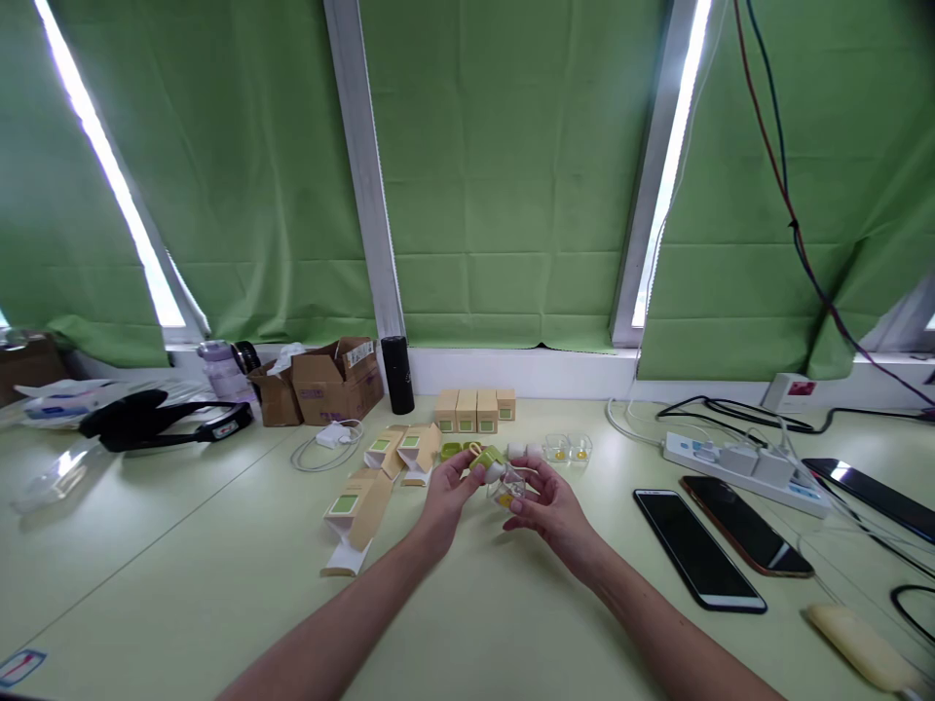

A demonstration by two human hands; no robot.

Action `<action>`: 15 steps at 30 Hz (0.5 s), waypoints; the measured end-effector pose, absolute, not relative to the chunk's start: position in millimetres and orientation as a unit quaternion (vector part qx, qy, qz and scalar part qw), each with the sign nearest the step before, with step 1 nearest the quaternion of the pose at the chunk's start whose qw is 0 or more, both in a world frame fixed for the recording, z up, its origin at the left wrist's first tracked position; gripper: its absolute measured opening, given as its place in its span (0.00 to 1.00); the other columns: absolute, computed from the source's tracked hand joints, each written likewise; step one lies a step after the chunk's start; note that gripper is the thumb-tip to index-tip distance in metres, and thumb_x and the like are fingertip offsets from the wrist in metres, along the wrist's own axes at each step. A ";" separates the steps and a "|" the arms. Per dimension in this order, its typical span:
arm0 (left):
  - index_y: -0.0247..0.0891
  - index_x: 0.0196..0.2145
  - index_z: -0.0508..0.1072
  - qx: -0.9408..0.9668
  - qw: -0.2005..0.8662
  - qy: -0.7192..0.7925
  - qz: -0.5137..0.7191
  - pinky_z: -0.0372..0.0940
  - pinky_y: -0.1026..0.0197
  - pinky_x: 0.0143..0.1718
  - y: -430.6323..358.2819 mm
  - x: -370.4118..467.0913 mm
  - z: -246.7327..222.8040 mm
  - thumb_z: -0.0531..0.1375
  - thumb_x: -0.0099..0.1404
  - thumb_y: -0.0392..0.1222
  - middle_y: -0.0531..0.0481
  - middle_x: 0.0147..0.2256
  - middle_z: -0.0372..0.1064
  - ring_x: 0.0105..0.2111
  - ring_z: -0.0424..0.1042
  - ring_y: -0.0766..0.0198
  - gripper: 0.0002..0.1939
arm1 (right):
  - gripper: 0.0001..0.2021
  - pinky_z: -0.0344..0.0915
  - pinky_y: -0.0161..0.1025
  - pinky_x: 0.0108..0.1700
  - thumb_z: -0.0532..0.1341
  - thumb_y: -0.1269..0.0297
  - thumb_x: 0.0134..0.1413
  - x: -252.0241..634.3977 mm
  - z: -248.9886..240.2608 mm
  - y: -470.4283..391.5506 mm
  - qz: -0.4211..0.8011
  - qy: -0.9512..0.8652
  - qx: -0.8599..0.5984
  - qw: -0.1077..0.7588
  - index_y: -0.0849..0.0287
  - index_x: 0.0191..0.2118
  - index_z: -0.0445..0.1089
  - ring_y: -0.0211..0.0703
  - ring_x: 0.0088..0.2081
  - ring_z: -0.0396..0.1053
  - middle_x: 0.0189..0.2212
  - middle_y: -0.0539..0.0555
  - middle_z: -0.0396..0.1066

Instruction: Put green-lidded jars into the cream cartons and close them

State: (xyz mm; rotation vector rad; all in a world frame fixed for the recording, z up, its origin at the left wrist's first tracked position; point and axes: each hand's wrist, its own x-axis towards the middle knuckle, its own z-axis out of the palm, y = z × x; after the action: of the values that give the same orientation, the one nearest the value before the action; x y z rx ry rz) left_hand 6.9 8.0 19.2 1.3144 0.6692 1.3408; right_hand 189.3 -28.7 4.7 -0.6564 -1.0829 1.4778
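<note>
My left hand (pixel 440 504) pinches a small green cap (pixel 488 457) with a beige cord loop and a white underside. Close beside it, my right hand (pixel 549 501) grips a small clear bottle (pixel 509 487) with something yellow inside. Cap and bottle are nearly together; whether they touch, I cannot tell. Just beyond my hands sit more green caps (pixel 451 451), white round pieces (pixel 526 450) and two clear bottles (pixel 568 448), also with yellow in them. Left of my left hand lie several opened kraft cartons (pixel 370 506) with green labels. Closed small cartons (pixel 467 411) stand in a row behind.
Two phones (pixel 697 548) (pixel 746 526) and a power strip (pixel 745 472) with cables lie at the right. A cream oblong object (pixel 866 647) is near the front right. Cardboard boxes (pixel 340 380), a black cylinder (pixel 397 376) and a white charger (pixel 334 434) are at the back left.
</note>
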 end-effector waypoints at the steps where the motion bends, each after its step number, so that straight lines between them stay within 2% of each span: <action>1: 0.36 0.48 0.80 0.558 0.542 0.279 0.563 0.68 0.55 0.50 8.0 6.7 18.9 0.72 0.58 0.56 0.41 0.49 0.79 0.48 0.76 0.51 0.26 | 0.30 0.79 0.46 0.39 0.80 0.61 0.42 188.8 4.4 -28.8 0.629 -0.460 -0.278 0.562 0.51 0.51 0.69 0.46 0.44 0.76 0.52 0.54 0.73; 8: 0.37 0.47 0.80 0.561 0.535 0.307 0.553 0.71 0.54 0.50 5.0 5.9 19.9 0.74 0.54 0.56 0.41 0.48 0.79 0.47 0.77 0.49 0.28 | 0.28 0.79 0.51 0.41 0.80 0.59 0.41 187.0 0.7 -27.5 0.631 -0.452 -0.284 0.563 0.51 0.48 0.71 0.48 0.41 0.78 0.51 0.53 0.72; 15: 0.37 0.44 0.81 0.578 0.522 0.325 0.537 0.70 0.56 0.47 -1.3 7.2 26.7 0.75 0.52 0.57 0.42 0.45 0.78 0.45 0.77 0.50 0.28 | 0.28 0.80 0.49 0.41 0.80 0.60 0.41 187.0 -0.8 -27.5 0.629 -0.455 -0.283 0.563 0.52 0.48 0.72 0.48 0.42 0.78 0.53 0.53 0.72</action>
State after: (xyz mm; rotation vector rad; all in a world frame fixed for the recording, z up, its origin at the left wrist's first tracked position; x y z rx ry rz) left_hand 7.2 -1.3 26.7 1.3835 0.7781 1.2854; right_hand 187.0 -27.5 -0.8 -0.6660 -1.0717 1.4816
